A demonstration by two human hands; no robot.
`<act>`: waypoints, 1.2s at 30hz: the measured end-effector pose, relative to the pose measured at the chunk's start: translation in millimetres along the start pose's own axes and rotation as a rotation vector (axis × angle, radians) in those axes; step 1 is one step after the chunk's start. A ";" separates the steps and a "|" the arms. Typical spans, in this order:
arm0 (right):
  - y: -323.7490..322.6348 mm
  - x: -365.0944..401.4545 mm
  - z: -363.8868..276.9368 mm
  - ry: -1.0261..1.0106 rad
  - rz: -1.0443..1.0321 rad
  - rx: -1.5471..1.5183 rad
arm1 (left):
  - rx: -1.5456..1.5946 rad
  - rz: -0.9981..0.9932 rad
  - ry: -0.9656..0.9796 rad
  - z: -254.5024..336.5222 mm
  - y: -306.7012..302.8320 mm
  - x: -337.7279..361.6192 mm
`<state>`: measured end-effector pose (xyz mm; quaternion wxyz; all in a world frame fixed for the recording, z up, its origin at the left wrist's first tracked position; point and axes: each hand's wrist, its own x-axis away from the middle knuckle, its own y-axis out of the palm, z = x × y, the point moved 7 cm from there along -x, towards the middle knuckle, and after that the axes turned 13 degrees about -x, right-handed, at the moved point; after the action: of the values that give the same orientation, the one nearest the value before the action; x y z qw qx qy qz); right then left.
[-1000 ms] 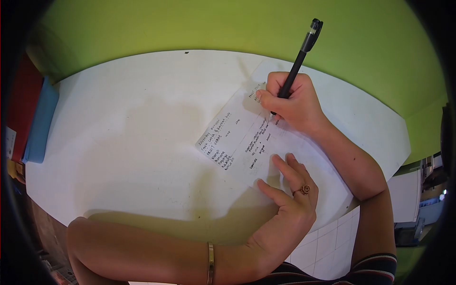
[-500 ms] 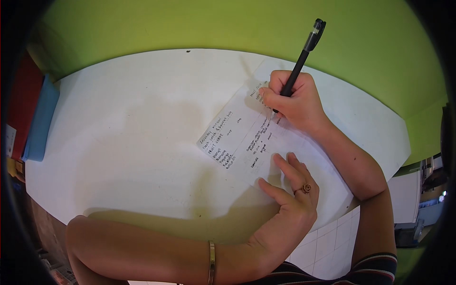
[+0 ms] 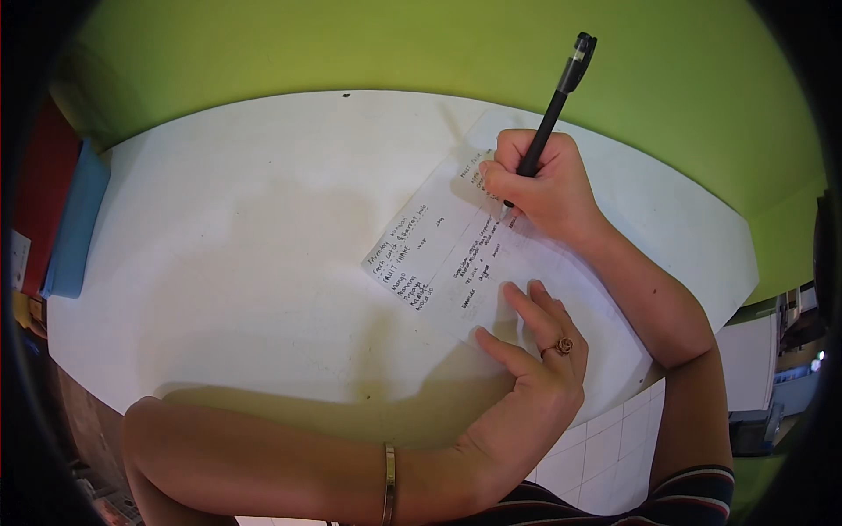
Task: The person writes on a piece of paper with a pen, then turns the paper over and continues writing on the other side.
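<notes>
A black pen (image 3: 551,124) with its clear cap on the upper end is gripped in my right hand (image 3: 544,180), its tip down at a sheet of paper (image 3: 430,230). The paper lies slanted on the white table and carries handwritten lists, with fruit names such as Mango, Banana and Papaya at its left part. My left hand (image 3: 539,351) rests on the paper's lower part, fingers apart and holding nothing. It wears a flower-shaped ring (image 3: 563,347), and a metal bangle (image 3: 389,482) circles the wrist. The pen's tip is partly hidden by my right fingers.
The white table (image 3: 219,245) reaches back to a green wall (image 3: 307,44). At the left edge stand a blue folder-like object (image 3: 81,219) and a red one (image 3: 48,184). White floor tiles (image 3: 605,447) show below the table at the lower right.
The pen's upper end has shifted very slightly left, with my right hand making a small movement at the same spot. My left hand stays in place.
</notes>
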<state>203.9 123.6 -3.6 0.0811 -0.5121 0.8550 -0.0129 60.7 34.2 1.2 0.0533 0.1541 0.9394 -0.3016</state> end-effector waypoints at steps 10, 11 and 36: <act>-2.7 -1.9 0.9 -0.044 -0.011 0.034 | 0.020 -0.006 0.010 -0.3 -0.2 0.1; -3.1 -1.7 0.8 -0.035 0.004 0.018 | 0.021 -0.006 0.008 -0.4 -0.2 0.0; -5.5 -2.3 0.5 -0.066 0.050 0.019 | 0.037 0.000 0.016 -0.1 0.0 -0.3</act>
<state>209.9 123.0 -3.2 0.1143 -0.4898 0.8643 -0.0022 60.9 34.3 1.4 0.0428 0.1574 0.9341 -0.3176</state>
